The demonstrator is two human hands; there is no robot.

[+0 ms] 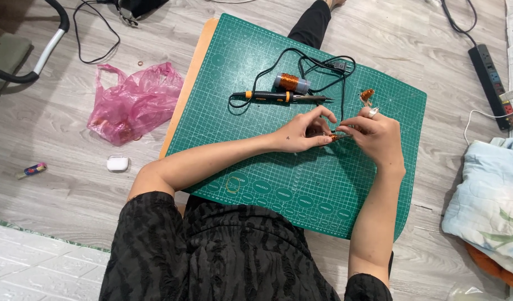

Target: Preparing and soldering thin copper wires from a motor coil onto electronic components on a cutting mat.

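Both hands meet over the middle of a green cutting mat [278,184]. My left hand [301,132] and my right hand [376,135] pinch a small piece of copper wire [334,135] between their fingertips. A ring sits on a right-hand finger. Just beyond the hands lies a black and orange soldering iron [281,97] with its black cord looped behind. A spool of copper wire [292,83] rests beside it. A small tangle of copper wire [367,95] lies at the mat's far right.
The mat sits on a wooden board [189,83] on a grey plank floor. A pink plastic bag [135,103], a white earbud case [117,163] and a small lighter [32,169] lie left. A power strip [493,83] and a blue pillow [490,206] are right.
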